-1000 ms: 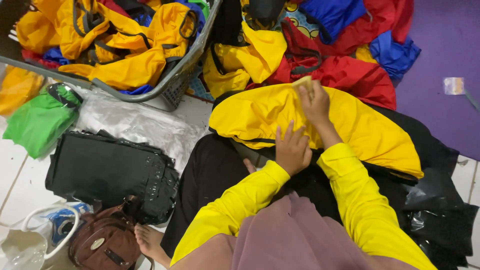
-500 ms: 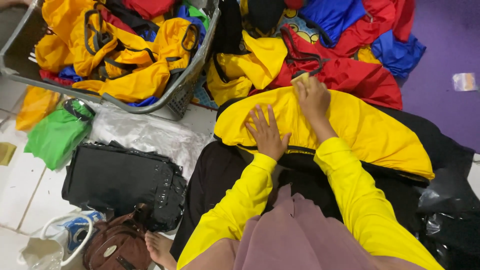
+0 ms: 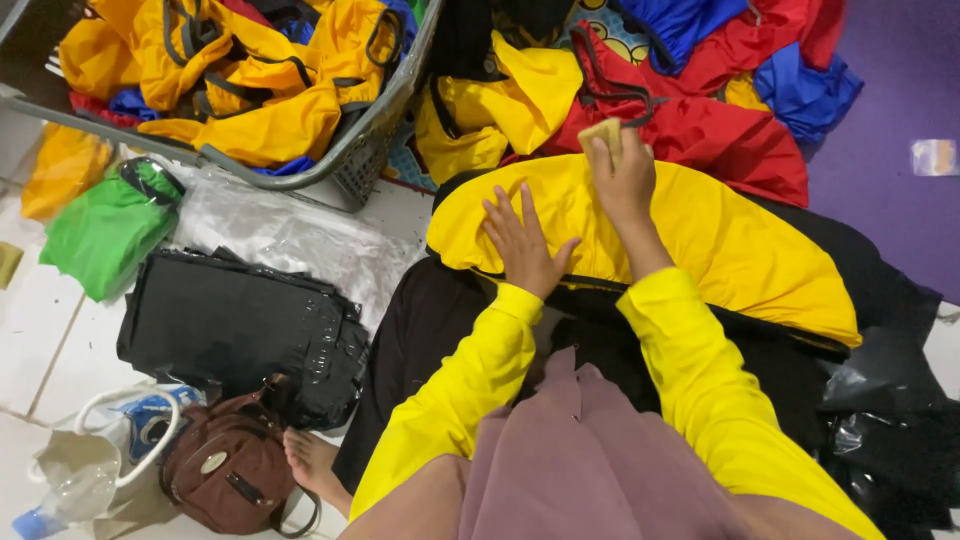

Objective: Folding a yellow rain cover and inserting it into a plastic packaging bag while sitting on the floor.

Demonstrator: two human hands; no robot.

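Yellow jacket panel [image 3: 720,240] is lying spread across the person's lap, over black fabric [image 3: 420,330], its curved top edge facing the pile of garments ahead.

Right hand [image 3: 622,178] is closing around a small pale block [image 3: 603,133], chalk or soap by the look of it, and pressing it at the panel's upper edge. Left hand [image 3: 522,240] is lying open, fingers splayed, palm flat on the yellow cloth just beside the right wrist.

Judgement on doing this well: the flat hand should be keeping the cloth taut and wrinkle-free close to the block, so the stroke is not dragging the slippery fabric along; light, even pressure looks wiser than a hard push.

Beyond the panel, red garments [image 3: 720,110] and blue ones [image 3: 810,85] are heaping against a purple mat [image 3: 900,60]. A grey laundry basket [image 3: 375,140] at upper left is holding more yellow jackets [image 3: 260,110]. On the tiled floor: a green bag [image 3: 100,230], clear plastic sheet [image 3: 290,235], stacked black pieces [image 3: 240,325], a brown handbag [image 3: 230,470].
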